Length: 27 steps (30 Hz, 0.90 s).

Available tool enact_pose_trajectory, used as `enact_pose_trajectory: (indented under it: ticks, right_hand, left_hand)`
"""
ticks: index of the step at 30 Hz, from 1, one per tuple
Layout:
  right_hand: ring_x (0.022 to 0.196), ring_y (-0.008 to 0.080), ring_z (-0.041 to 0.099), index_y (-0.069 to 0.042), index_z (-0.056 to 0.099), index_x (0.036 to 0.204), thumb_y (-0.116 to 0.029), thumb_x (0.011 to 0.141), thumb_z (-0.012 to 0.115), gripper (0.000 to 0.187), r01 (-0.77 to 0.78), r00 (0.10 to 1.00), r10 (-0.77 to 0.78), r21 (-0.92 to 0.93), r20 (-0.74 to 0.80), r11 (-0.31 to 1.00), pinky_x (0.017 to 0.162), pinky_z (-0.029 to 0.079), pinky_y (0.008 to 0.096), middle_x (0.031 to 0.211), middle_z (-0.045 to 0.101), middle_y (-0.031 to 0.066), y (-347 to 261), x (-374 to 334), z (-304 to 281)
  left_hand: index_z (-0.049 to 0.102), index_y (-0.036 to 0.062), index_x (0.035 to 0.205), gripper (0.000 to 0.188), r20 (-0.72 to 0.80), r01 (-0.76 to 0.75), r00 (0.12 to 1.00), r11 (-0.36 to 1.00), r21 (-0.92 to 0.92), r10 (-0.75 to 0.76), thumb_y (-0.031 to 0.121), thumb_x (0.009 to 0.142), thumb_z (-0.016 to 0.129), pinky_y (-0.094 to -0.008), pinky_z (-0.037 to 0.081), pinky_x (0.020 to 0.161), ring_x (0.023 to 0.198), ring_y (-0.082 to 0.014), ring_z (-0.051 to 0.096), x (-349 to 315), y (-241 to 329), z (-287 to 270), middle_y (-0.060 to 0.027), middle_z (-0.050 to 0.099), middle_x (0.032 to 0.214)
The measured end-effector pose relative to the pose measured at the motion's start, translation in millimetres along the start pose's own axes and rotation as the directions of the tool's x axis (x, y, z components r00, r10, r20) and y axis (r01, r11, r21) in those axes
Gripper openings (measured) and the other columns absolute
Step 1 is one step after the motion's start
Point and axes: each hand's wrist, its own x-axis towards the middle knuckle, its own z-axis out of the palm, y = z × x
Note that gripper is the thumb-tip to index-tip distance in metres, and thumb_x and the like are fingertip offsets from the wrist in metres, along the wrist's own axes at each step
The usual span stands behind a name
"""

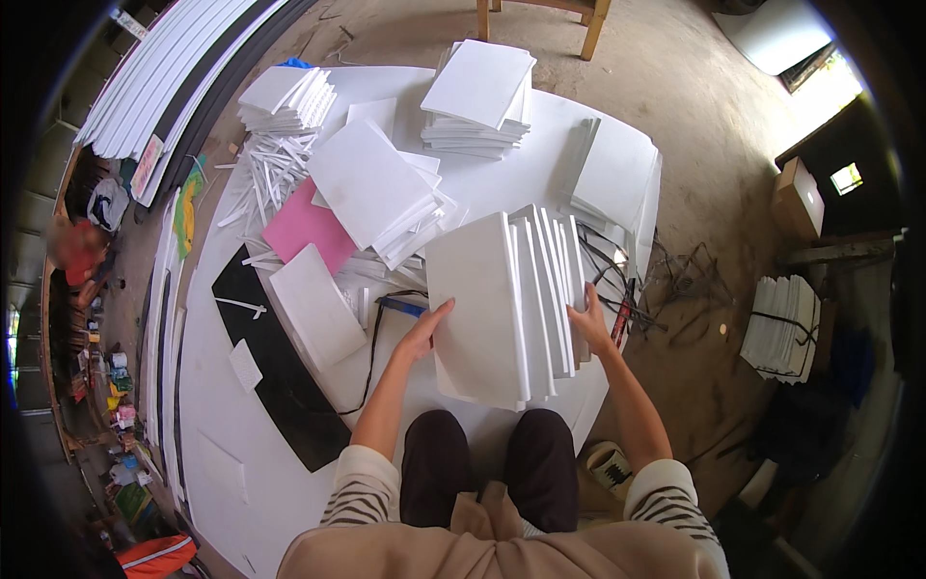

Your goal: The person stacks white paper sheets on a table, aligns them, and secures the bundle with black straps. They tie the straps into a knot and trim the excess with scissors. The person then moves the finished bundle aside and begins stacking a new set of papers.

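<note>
1. The left hand (427, 330) gripped the held white boards (473, 304) at their left edge, thumb on the broad face; its other fingers were largely hidden. The right hand (591, 323) pressed the opposite side, its full finger curl impossible to tell.
2. The boards stood roughly on edge between the palms, over the near part of the white table (569, 396); this two-sided hold probably kept the loose, fanned pieces together.
3. Counted: two hands; at least five held boards, exact number uncertain; one pink sheet (301, 234); one black panel (280, 386); one strapped bundle (783, 333) on the floor, its band presumably preventing slippage. The white strips (275, 174) were too tangled to count.
</note>
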Motion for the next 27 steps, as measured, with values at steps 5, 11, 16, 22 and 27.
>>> enact_pose_trajectory:
  ticks: [5, 11, 16, 22, 27]
  right_hand:
    - [0.107, 0.0207, 0.042, -0.002, 0.028, 0.124, -0.009, 0.077, 0.052, 0.053, -0.156, 0.978, 0.115, 0.243, 0.175, 0.957, 0.089, 0.034, 0.029, 0.116, 0.042, 0.0131, 20.9, -3.8, 28.7]
    - [0.115, 0.0202, 0.034, -0.003, 0.021, 0.13, -0.032, 0.086, 0.038, 0.056, -0.252, 0.937, 0.187, 0.201, 0.295, 0.947, 0.097, 0.026, 0.0308, 0.125, 0.036, 0.012, 36.6, 0.2, 11.7]
    - [0.119, 0.0203, 0.031, 0.001, 0.019, 0.13, -0.052, 0.086, 0.025, 0.069, -0.446, 0.845, 0.171, 0.491, 0.507, 0.748, 0.099, 0.023, 0.0305, 0.13, 0.03, 0.0121, 4.9, -3.0, -5.3]
    - [0.128, 0.0217, 0.011, -0.002, 0.002, 0.133, -0.063, 0.081, 0.023, 0.083, -0.211, 0.944, 0.172, 0.114, 0.282, 0.971, 0.103, 0.011, 0.0351, 0.139, 0.009, 0.0104, -8.9, -5.7, -11.1]
    - [0.129, 0.0207, 0.001, -0.007, -0.002, 0.134, -0.064, 0.08, 0.023, 0.083, -0.25, 0.932, 0.206, 0.116, 0.296, 0.961, 0.103, 0.004, 0.0379, 0.141, 0.002, 0.0067, -18.0, -16.0, -3.4]
  left_hand:
    - [0.038, -0.0014, 0.121, 0.078, -0.21, -0.085, 0.967, 0.961, 0.262, 0.143, 0.054, 0.069, 0.059, -0.032, 0.034, 0.09, 0.11, -0.0211, 0.042, -26.1, 21.3, 10.7, -0.0125, 0.048, 0.115]
    - [0.041, -0.0061, 0.115, 0.082, -0.252, -0.159, 0.92, 0.873, 0.461, 0.301, 0.054, 0.064, 0.063, -0.0309, 0.04, 0.083, 0.099, -0.0224, 0.051, -12.7, 15.2, 41.1, -0.0173, 0.052, 0.107]
    - [0.04, -0.0089, 0.112, 0.084, -0.249, -0.237, 0.855, 0.768, 0.595, 0.456, 0.055, 0.062, 0.064, -0.0309, 0.042, 0.078, 0.093, -0.0243, 0.053, 6.9, 2.4, 59.5, -0.0191, 0.053, 0.102]
    - [0.026, -0.0004, 0.126, 0.093, -0.442, 0.028, 0.779, 0.678, 0.734, 0.445, 0.068, 0.067, 0.046, -0.0346, 0.021, 0.098, 0.122, -0.0235, 0.024, -0.2, 0.4, 46.4, -0.0192, 0.023, 0.132]
    - [0.013, 0.0055, 0.132, 0.09, -0.334, -0.161, 0.885, 0.886, 0.434, 0.325, 0.07, 0.072, 0.03, -0.0352, 0.012, 0.102, 0.128, -0.0219, 0.009, 17.7, -21.8, -3.6, -0.0128, 0.008, 0.139]
